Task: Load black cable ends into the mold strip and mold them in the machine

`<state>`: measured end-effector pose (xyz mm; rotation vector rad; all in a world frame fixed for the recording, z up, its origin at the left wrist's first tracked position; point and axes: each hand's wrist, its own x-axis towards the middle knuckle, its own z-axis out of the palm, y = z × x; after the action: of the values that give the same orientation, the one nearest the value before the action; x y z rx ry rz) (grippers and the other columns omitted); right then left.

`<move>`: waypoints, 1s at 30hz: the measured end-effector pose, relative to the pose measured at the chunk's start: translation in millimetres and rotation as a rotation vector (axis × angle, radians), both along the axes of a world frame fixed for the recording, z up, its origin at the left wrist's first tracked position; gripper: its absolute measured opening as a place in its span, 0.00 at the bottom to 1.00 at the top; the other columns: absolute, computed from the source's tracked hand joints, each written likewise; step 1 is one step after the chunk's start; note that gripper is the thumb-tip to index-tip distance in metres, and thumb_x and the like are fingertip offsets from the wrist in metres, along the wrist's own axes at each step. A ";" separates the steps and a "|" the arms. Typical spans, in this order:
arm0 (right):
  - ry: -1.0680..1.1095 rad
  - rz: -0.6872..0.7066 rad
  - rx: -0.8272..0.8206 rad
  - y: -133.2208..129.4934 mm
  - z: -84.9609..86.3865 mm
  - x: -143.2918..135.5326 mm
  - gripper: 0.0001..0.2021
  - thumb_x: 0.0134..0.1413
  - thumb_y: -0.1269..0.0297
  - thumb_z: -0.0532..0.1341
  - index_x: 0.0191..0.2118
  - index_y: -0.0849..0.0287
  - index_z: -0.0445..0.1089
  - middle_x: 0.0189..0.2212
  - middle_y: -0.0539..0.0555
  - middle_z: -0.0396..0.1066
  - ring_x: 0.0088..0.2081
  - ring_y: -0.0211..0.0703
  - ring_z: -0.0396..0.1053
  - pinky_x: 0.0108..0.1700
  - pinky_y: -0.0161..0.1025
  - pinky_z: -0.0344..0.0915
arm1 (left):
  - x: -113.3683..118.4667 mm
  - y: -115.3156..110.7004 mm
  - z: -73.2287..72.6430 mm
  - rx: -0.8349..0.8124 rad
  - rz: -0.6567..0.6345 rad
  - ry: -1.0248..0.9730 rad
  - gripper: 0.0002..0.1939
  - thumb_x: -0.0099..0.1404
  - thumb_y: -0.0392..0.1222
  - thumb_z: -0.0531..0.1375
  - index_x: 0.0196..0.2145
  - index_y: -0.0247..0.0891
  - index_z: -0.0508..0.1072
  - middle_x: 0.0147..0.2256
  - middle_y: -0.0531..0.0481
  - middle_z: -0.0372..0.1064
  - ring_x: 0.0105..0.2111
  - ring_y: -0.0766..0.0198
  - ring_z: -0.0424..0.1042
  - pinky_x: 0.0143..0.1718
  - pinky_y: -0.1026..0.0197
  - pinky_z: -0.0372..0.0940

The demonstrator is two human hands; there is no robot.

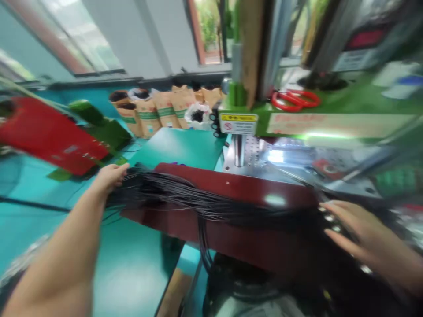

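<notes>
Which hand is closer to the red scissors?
The right hand. In the picture, it is below the red scissors and off to their right. The left hand is farther away, well to their left, beside the black wires.

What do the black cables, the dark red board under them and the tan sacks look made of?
Black cables: likely plastic or rubber sheathing, satin; thin glints along strands.
Dark red board: perhaps laminate or lacquered wood; smooth, glossy reflection.
Tan sacks: probably kraft paper, matte; brown, printed, stiff-looking.
</notes>
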<state>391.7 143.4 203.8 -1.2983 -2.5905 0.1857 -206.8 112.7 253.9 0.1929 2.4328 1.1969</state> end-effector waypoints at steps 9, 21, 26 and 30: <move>-0.030 -0.297 -0.566 -68.1 3.6 83.0 0.19 0.52 0.59 0.55 0.50 0.56 0.60 0.36 0.55 0.70 0.36 0.46 0.68 0.38 0.39 0.62 | 233.6 -77.8 8.6 -0.409 -1.866 0.333 0.16 0.58 0.56 0.54 0.33 0.42 0.72 0.33 0.47 0.72 0.34 0.56 0.69 0.36 0.59 0.59; -0.084 -0.279 -0.586 -55.6 32.9 47.8 0.10 0.44 0.69 0.51 0.35 0.59 0.64 0.31 0.55 0.71 0.33 0.47 0.68 0.35 0.39 0.59 | 333.5 -76.9 -68.8 -0.443 -1.833 -0.944 0.29 0.52 0.66 0.53 0.38 0.38 0.62 0.24 0.49 0.69 0.19 0.65 0.66 0.22 0.63 0.59; -0.100 -0.368 -0.774 -25.3 50.6 50.8 0.05 0.36 0.73 0.52 0.23 0.58 0.62 0.16 0.51 0.67 0.22 0.43 0.66 0.24 0.35 0.57 | 352.7 -73.3 -61.5 -0.295 -1.727 -0.998 0.26 0.49 0.64 0.58 0.28 0.34 0.66 0.16 0.55 0.59 0.12 0.74 0.53 0.14 0.68 0.46; -0.002 -0.568 -0.806 -1.7 52.4 46.7 0.10 0.35 0.74 0.52 0.28 0.59 0.64 0.14 0.49 0.61 0.18 0.40 0.63 0.20 0.34 0.58 | 362.7 -67.1 -50.1 -0.207 -1.647 -1.001 0.23 0.51 0.60 0.59 0.27 0.34 0.65 0.14 0.58 0.53 0.12 0.76 0.49 0.13 0.69 0.40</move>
<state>438.4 141.7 256.2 -2.2039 -2.0611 1.1882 155.9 45.6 203.8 0.9665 0.8477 0.1047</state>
